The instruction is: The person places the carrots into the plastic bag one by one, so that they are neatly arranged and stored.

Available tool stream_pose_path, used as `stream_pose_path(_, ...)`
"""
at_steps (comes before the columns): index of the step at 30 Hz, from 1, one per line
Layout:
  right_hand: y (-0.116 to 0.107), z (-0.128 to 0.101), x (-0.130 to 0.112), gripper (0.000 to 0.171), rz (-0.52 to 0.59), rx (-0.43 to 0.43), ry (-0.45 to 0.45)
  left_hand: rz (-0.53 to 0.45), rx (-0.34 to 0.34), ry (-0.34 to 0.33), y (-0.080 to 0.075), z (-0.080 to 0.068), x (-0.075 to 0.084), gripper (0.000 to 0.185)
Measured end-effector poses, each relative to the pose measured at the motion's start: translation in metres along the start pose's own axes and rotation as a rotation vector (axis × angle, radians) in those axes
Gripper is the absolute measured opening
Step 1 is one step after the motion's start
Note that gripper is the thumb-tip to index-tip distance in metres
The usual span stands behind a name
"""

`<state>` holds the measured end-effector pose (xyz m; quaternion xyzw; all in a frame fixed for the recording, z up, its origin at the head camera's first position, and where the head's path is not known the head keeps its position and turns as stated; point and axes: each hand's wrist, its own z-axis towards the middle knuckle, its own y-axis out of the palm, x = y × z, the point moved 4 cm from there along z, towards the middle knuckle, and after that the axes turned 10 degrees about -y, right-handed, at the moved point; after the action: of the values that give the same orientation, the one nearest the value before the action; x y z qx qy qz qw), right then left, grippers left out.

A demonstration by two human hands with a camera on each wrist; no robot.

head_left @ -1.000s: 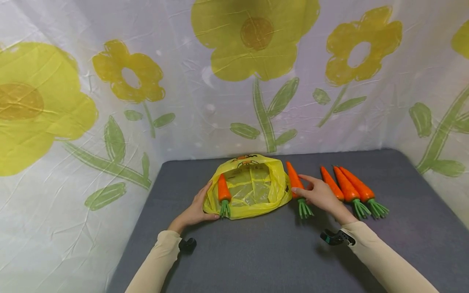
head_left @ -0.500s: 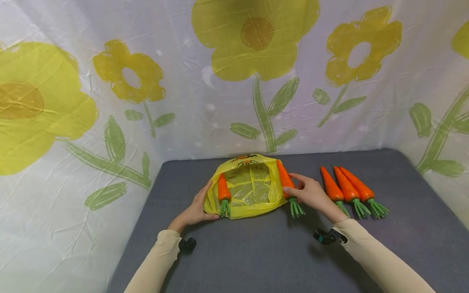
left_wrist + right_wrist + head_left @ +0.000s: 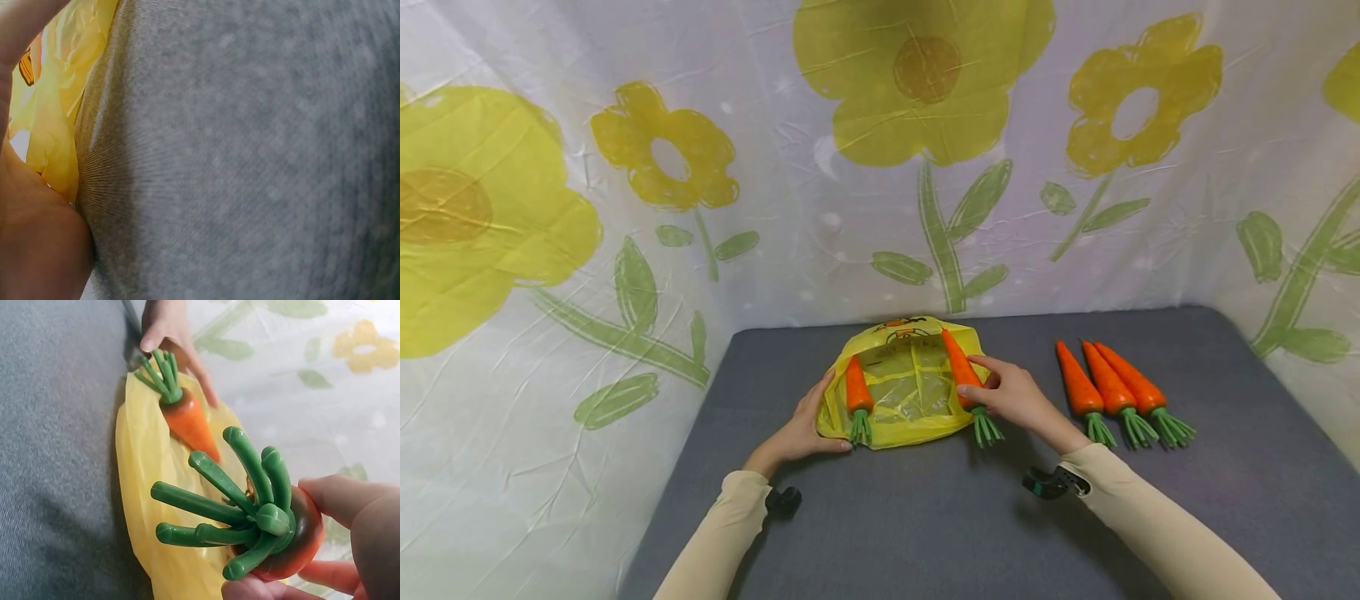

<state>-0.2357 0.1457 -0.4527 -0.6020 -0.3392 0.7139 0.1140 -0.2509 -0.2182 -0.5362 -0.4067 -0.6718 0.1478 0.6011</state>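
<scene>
A yellow plastic bag (image 3: pixel 910 392) lies flat on the grey table (image 3: pixel 925 517). One toy carrot (image 3: pixel 856 392) lies on its left part, green top toward me. My left hand (image 3: pixel 801 429) rests at the bag's left edge, thumb by the bag's front edge. My right hand (image 3: pixel 1011 396) grips a second toy carrot (image 3: pixel 961 371) near its green top (image 3: pixel 234 506), over the bag's right side. In the right wrist view the bag (image 3: pixel 150 506) and the first carrot (image 3: pixel 187 419) lie beyond the held one.
Three more toy carrots (image 3: pixel 1112 387) lie side by side on the table to the right of my right hand. A flower-print cloth (image 3: pixel 880 167) hangs behind and at both sides.
My right hand has carried its carrot leftward from beside the bag to over the bag's right side. My left hand and the first carrot have stayed put.
</scene>
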Motion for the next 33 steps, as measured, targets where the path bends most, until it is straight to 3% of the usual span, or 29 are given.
stream_pose_path(15,0.022,0.007,-0.01,0.069,0.023,-0.034,-0.06,-0.032,-0.021,0.019,-0.003,0.0,-0.002,0.12)
stream_pose_path(23,0.032,0.009,-0.007,0.069,0.035,-0.058,-0.076,-0.052,-0.023,0.029,-0.006,-0.001,-0.001,0.105)
stream_pose_path(33,0.044,0.01,-0.01,0.067,0.062,-0.091,-0.068,-0.061,-0.017,0.041,-0.004,0.0,-0.003,0.107)
